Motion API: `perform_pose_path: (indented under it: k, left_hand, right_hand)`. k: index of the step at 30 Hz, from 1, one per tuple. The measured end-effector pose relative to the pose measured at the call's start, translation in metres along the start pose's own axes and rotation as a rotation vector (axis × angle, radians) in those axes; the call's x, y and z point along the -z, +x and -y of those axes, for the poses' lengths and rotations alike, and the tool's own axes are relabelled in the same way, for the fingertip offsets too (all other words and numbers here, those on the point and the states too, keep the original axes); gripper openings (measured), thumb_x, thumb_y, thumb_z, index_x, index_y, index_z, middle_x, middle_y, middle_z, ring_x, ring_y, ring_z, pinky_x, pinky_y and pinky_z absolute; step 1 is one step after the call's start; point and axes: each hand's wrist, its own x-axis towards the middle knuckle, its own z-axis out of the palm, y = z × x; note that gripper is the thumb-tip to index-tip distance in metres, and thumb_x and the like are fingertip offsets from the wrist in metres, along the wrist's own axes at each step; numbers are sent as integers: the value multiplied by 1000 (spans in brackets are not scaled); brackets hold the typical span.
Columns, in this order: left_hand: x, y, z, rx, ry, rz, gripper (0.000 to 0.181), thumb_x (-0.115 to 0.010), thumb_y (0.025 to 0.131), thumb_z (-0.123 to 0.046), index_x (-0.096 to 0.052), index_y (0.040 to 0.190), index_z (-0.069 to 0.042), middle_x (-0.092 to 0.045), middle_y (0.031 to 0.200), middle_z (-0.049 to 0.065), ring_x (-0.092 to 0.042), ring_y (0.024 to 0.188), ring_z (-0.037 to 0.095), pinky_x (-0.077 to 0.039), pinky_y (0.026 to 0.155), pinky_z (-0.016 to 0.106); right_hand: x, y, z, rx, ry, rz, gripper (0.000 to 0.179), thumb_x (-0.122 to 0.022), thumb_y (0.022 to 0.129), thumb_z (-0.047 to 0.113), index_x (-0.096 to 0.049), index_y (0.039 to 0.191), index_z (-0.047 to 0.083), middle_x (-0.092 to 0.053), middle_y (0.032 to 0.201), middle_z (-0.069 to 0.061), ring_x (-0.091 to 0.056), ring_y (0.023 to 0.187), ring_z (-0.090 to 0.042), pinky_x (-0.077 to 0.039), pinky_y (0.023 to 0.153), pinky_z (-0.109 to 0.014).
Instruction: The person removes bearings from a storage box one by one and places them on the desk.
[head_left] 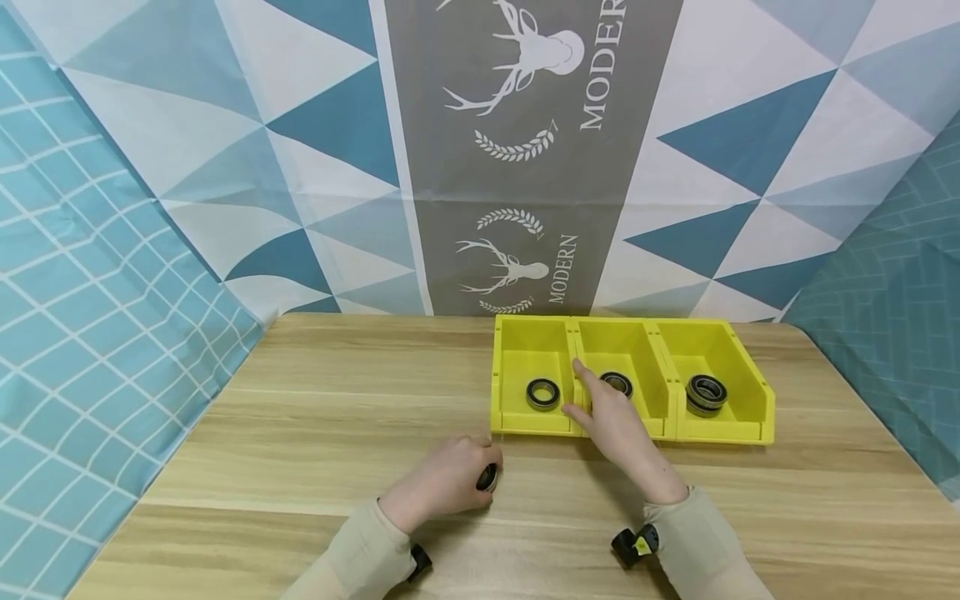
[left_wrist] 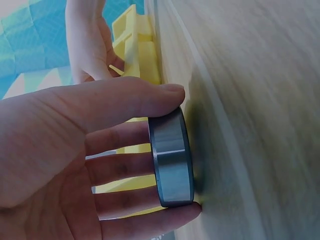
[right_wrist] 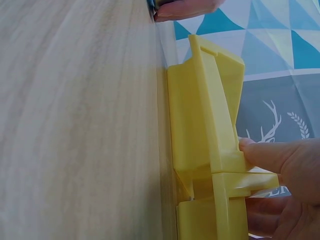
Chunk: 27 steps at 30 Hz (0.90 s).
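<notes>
My left hand (head_left: 452,477) grips a ball bearing (left_wrist: 172,157) close over the wooden table, in front of the yellow bins. Its thumb lies along one side of the steel outer ring and the fingers spread along the other. My right hand (head_left: 613,417) holds the partition (head_left: 576,387) between the left and middle yellow bins. In the right wrist view the thumb (right_wrist: 262,154) presses on the left bin's side and the other fingers reach into the middle bin. A bearing (head_left: 617,382) in the middle bin is partly hidden by that hand.
Another bearing (head_left: 543,394) lies in the left yellow bin (head_left: 528,423). Stacked bearings (head_left: 707,393) sit in the right bin (head_left: 723,430). The three joined bins stand near the back of the wooden table (head_left: 337,400), before a patterned cloth backdrop (head_left: 510,183).
</notes>
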Motion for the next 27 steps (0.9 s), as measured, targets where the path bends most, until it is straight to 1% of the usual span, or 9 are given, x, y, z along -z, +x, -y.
perform_pose_path:
  k: [4,6,8,11,12,15,18,22,27]
  left_hand:
    - [0,0,-1,4,0,2,22,-74,68,-22,-62,86,-16,-56,80,-6,-51,69,8,-44,62,24]
    - [0,-1,-1,3,2,0,22,-74,68,-22,-62,86,-16,-56,80,-6,-51,70,9,-44,63,24]
    - [-1,-1,-1,-2,7,-4,22,-74,68,-22,-62,86,-16,-55,80,-6,-51,70,10,-43,62,24]
    - [-3,0,-1,-6,22,-13,22,-73,68,-21,-62,85,-16,-55,80,-6,-51,69,10,-43,62,24]
    - [-3,0,-1,-5,27,-13,22,-73,68,-21,-62,85,-16,-55,80,-6,-51,69,11,-43,61,24]
    - [-4,0,-2,7,38,-9,22,-74,68,-22,-62,86,-16,-55,81,-6,-51,70,11,-42,60,24]
    - [-3,0,-3,22,42,-2,24,-74,68,-22,-62,87,-16,-55,83,-5,-52,73,11,-43,60,24]
    - [-4,1,-4,33,44,-1,26,-74,68,-23,-62,90,-16,-55,86,-4,-52,76,13,-44,61,25]
    - [-5,0,-4,36,54,4,27,-74,69,-24,-63,91,-16,-56,88,-3,-52,77,13,-44,61,25]
  right_hand:
    - [-1,0,0,5,4,-9,69,-64,83,25,-32,140,3,-50,68,-4,-31,47,-11,-40,58,-29]
    - [-2,0,-1,14,3,-20,69,-65,83,25,-33,140,2,-58,78,-9,-35,49,-11,-45,60,-31]
    - [-3,-1,-1,25,1,-29,69,-65,82,24,-34,139,2,-63,94,-16,-40,51,-12,-49,66,-35]
    - [-3,-1,-2,44,-3,-51,69,-67,81,23,-35,138,1,-57,119,-22,-54,63,-18,-50,76,-42]
    - [-3,-1,-2,47,-4,-52,69,-67,81,23,-35,138,0,-55,121,-22,-57,67,-21,-50,77,-43]
    - [-3,-1,-2,47,-6,-50,69,-67,81,23,-35,138,0,-55,122,-23,-61,79,-29,-49,79,-44]
    - [-3,0,-2,46,-5,-45,68,-66,82,23,-35,138,0,-54,123,-23,-61,82,-32,-49,79,-44]
    - [-2,0,-2,45,-3,-44,69,-66,82,22,-34,138,0,-53,123,-23,-61,82,-32,-48,80,-44]
    - [-2,0,-1,37,-4,-34,69,-66,82,22,-34,139,0,-55,121,-23,-58,71,-25,-49,79,-44]
